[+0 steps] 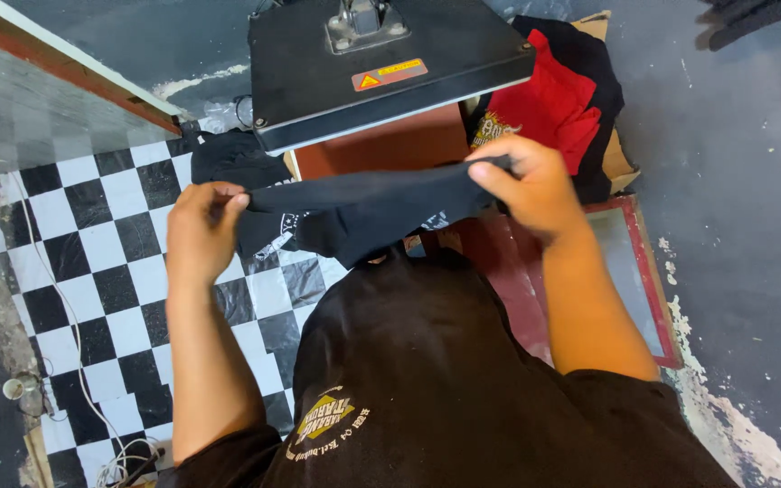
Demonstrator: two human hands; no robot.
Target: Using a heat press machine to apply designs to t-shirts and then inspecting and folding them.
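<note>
A black garment [363, 210] with a white print is stretched between both hands just below a heat press. My left hand [199, 230] pinches its left edge, and my right hand [528, 185] grips its right edge a little higher. The press has a raised black upper plate [381, 68] and a reddish-brown lower pad [390, 145], which lies right behind the garment. The cloth sags in the middle above my black shirt [427, 380].
A pile of red and black printed shirts [553, 104] lies on a cardboard box to the right of the press. A red-framed screen [630, 271] sits at right. Another black cloth [232, 155] lies at left on checkered floor [92, 262], where a white cable [56, 307] runs.
</note>
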